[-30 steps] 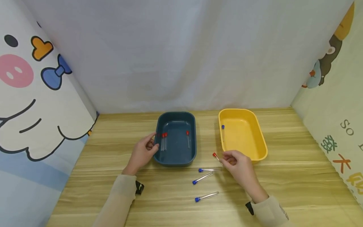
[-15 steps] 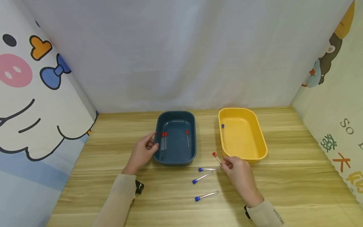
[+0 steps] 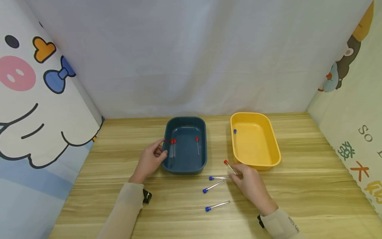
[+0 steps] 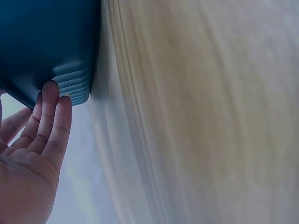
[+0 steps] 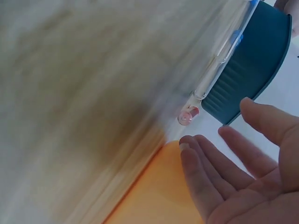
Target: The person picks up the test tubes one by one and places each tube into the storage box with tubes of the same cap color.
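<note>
My left hand (image 3: 149, 161) grips the left rim of a dark teal tray (image 3: 185, 171); in the left wrist view its fingers (image 4: 49, 116) lie against the tray's outer wall. Several red-capped tubes (image 3: 173, 149) lie inside that tray. My right hand (image 3: 250, 186) is spread beside a red-capped clear tube (image 3: 229, 167) on the table. In the right wrist view thumb and fingers stand apart, holding nothing, with the tube's end (image 5: 185, 117) just beyond the fingertips. Three blue-capped tubes lie left of this hand: one near (image 3: 217, 206), one middle (image 3: 213, 187), one far (image 3: 218, 178).
A yellow tray (image 3: 273, 146) stands behind the right hand, with a blue-capped tube (image 3: 234, 137) along its left wall. The wooden table (image 3: 125, 132) ends at a white curtain (image 3: 191, 66) at the back. Printed cloths hang on both sides.
My right hand has moved slightly nearer the front edge and has let go of the red-capped tube, which rests on the table. My left hand keeps its place on the teal tray.
</note>
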`<state>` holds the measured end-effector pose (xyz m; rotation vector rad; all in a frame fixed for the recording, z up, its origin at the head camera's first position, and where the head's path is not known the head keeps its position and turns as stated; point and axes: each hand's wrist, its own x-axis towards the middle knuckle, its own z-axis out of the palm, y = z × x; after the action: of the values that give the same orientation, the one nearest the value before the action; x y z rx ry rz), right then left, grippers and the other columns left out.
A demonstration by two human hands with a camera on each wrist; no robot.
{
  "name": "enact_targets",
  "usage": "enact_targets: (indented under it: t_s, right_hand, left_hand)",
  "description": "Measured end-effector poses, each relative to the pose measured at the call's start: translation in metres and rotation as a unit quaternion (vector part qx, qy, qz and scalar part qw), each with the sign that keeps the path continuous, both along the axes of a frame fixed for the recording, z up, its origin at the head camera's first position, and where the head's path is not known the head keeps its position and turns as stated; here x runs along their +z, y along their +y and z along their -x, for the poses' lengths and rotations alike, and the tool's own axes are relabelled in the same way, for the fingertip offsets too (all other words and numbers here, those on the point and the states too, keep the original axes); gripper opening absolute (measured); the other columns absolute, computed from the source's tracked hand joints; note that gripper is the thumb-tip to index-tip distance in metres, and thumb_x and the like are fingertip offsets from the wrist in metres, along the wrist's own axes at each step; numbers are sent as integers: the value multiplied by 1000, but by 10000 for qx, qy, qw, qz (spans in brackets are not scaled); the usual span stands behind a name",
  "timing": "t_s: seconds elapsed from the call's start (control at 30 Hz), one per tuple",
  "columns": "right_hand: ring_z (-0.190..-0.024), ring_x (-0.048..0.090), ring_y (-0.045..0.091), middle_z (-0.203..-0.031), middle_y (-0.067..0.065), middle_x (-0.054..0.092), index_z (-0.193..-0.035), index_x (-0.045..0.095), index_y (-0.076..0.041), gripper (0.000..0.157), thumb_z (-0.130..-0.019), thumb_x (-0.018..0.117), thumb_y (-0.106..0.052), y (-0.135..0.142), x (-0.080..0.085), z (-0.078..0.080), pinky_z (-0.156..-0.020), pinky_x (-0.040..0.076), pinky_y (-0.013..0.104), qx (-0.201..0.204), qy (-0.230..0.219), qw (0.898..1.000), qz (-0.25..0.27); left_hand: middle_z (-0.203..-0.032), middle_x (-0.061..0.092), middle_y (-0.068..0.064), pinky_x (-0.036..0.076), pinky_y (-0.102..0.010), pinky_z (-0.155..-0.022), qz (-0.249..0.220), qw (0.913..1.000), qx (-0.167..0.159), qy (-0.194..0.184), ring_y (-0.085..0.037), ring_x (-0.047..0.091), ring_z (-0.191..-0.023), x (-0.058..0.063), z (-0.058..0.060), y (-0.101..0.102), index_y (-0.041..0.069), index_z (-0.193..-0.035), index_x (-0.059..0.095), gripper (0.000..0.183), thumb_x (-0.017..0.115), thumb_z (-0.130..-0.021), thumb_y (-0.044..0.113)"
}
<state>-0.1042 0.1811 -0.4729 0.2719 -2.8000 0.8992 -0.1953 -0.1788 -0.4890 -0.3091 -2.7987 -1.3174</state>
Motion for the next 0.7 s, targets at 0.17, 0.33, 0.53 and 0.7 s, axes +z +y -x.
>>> enact_targets:
  t_s: [0.17,0.33,0.53,0.7]
  right_hand:
    - [-99,75,37,-108,23,76,-113,74,8,30,-88,79,-8,3,-1,4,-85,61,49,-60,-397,9992,52]
    - [-76,69,21,-91,16,77,-106,76,6,21,-89,77,-6,2,-1,9,-68,59,37,-101,-737,9969,-251]
    - [-60,49,11,-71,6,68,-85,76,0,3,-88,77,-1,-1,-2,13,-54,44,24,-111,-788,9949,-627]
    - [-58,47,11,-67,4,64,-78,73,-3,10,-85,78,1,-2,-2,13,-52,40,25,-99,-688,9946,-768]
  left_hand:
    - [-111,67,-17,57,-32,-82,17,10000,16,-63,-18,66,-89,1,0,1,3,-152,50,57,66,-98,11]
    - [-111,67,-16,57,-33,-82,29,10000,23,-50,-19,66,-89,1,0,1,3,-151,50,57,67,-98,12]
    - [-110,67,-17,58,-33,-82,-3,10000,10,-13,-19,67,-89,1,0,1,2,-150,51,56,67,-97,12]
    - [-109,67,-16,58,-32,-81,-37,10000,-1,2,-18,66,-88,1,1,1,2,-150,52,56,67,-97,11]
